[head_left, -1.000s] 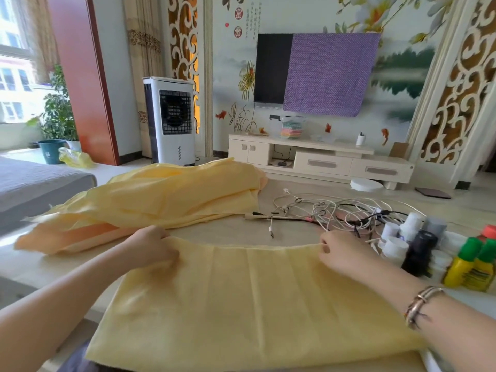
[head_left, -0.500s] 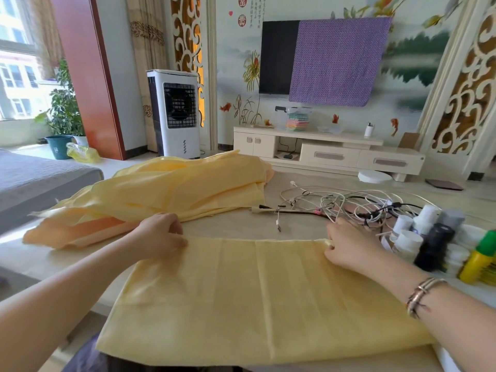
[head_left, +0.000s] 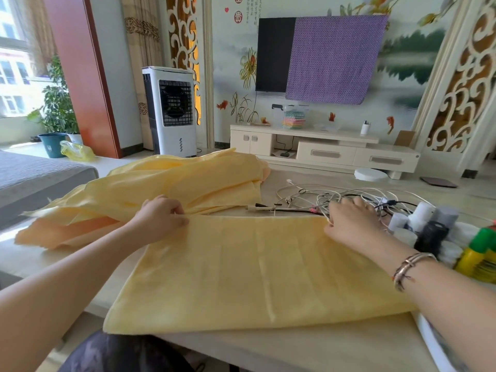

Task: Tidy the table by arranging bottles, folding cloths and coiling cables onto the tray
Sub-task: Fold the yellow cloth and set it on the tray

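Both hands (head_left: 158, 217) (head_left: 351, 224) still pinch the yellow cloth's (head_left: 249, 267) far corners.

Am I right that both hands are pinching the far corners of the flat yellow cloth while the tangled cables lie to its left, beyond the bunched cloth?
Not quite. The head view shows the left hand and right hand pinching the far corners of the flat yellow cloth, but the tangled cables lie to its far right, beside the bunched cloth.
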Demonstrator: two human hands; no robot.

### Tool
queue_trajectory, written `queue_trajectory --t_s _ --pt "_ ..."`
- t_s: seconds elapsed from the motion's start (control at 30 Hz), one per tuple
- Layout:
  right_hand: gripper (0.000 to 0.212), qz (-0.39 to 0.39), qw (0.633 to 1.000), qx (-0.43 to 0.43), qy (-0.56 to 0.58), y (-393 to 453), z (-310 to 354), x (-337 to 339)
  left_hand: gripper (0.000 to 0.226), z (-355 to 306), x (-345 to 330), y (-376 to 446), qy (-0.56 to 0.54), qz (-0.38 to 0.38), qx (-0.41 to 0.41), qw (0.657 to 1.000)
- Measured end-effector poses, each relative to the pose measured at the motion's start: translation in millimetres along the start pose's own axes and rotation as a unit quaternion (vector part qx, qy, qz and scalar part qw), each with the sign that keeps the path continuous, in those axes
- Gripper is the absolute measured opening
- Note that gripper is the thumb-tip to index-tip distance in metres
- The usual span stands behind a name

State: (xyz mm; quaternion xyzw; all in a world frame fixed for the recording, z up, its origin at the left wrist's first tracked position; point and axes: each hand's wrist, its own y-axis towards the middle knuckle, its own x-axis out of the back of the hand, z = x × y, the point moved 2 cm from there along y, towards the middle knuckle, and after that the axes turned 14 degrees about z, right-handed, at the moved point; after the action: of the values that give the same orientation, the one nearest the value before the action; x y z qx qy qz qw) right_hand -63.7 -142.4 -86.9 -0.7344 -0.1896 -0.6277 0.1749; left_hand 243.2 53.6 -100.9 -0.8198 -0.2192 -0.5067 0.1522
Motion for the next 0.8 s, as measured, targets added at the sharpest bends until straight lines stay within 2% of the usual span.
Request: queue_trajectory --t_s 0.07,0.13,0.2,0.27,0.33,0.4,0.5,0.63,0.73,0.8 --pt "0.033 -0.030 0.999 -0.019 -0.017 5.3 2.3 6.7 0.010 -7.1 -0.6 0.6 0.011 -0.047 0.017 0.999" --pt "0.043 -0.062 0.997 -0.025 -0.048 7.3 6.9 8.4 0.019 -15.1 -4.9 -0.8 0.071 -0.087 0.031 0.993" --pt "0.046 -0.089 0.994 0.003 -0.061 3.2 11.4 6.7 0.037 -23.5 -9.5 -5.6 0.120 -0.113 0.021 0.986" --pt "0.041 -0.095 0.992 0.067 -0.044 -7.1 15.2 4.1 0.040 -31.3 -11.6 -14.3 0.130 -0.119 -0.022 0.984" --pt "0.025 -0.081 0.985 0.149 0.020 -25.3 17.4 2.0 0.023 -38.6 -14.2 -27.3 0.116 -0.095 -0.113 0.982" --pt "0.011 -0.054 0.969 0.217 0.107 -49.6 17.0 -1.2 0.012 -47.8 -20.2 -47.1 0.109 -0.029 -0.208 0.972" --pt "0.009 -0.002 0.946 0.278 0.167 -82.7 14.7 -4.5 0.005 -63.1 -29.4 -78.3 0.097 0.067 -0.263 0.958" --pt "0.020 0.060 0.928 0.333 0.158 -121.8 13.4 -0.2 0.031 -76.3 -37.0 -110.8 0.092 0.136 -0.287 0.944" --pt "0.032 0.070 0.929 0.352 0.089 -141.6 12.5 -1.3 0.054 -79.1 -38.6 -123.9 0.208 0.159 -0.272 0.926" --pt "0.036 0.050 0.936 0.346 0.039 -146.4 12.7 -6.6 0.054 -80.4 -41.0 -129.4 0.296 0.137 -0.288 0.900"
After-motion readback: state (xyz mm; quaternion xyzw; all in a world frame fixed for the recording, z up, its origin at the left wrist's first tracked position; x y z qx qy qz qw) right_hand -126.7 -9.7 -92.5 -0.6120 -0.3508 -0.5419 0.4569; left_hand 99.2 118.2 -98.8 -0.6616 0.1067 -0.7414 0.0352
